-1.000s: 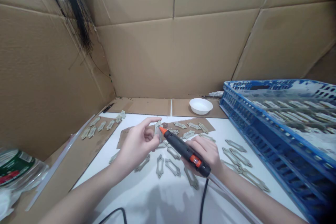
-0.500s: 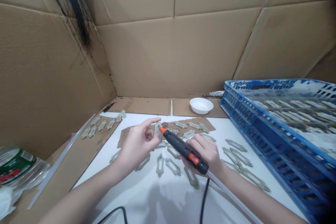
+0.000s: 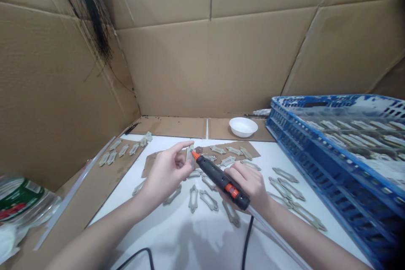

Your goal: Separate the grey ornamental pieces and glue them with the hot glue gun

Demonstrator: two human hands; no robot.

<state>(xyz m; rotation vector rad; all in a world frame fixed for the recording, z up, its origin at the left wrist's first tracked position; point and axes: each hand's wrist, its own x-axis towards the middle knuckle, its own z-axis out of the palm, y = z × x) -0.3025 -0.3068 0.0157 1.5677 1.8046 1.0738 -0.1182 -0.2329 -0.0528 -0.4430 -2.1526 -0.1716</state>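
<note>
In my left hand (image 3: pixel 167 173) a small grey-green frame piece (image 3: pixel 190 155) stands upright, pinched between thumb and forefinger. My right hand (image 3: pixel 248 183) is wrapped round a black glue gun (image 3: pixel 220 178) with an orange nozzle. Its tip meets or nearly meets the upper part of the held piece; contact is too small to tell. A clear glue stick (image 3: pixel 275 236) runs out of the gun's back end. Several similar pieces, such as a hollow elongated frame (image 3: pixel 193 199), lie on the white tabletop (image 3: pixel 164 236) below and around my hands.
A blue plastic crate (image 3: pixel 313 185) with rows of pieces stands on the right. A white bowl (image 3: pixel 243 127) sits at the back. Cardboard strips (image 3: pixel 118 168) carry more pieces. A black cable (image 3: pixel 247 240) crosses the front. A clear plastic bottle (image 3: pixel 28 198) lies at left, within cardboard walls (image 3: pixel 202 63).
The glue gun's back end has shifted very slightly left. Both hands keep their grip, and the nozzle stays at the held piece.
</note>
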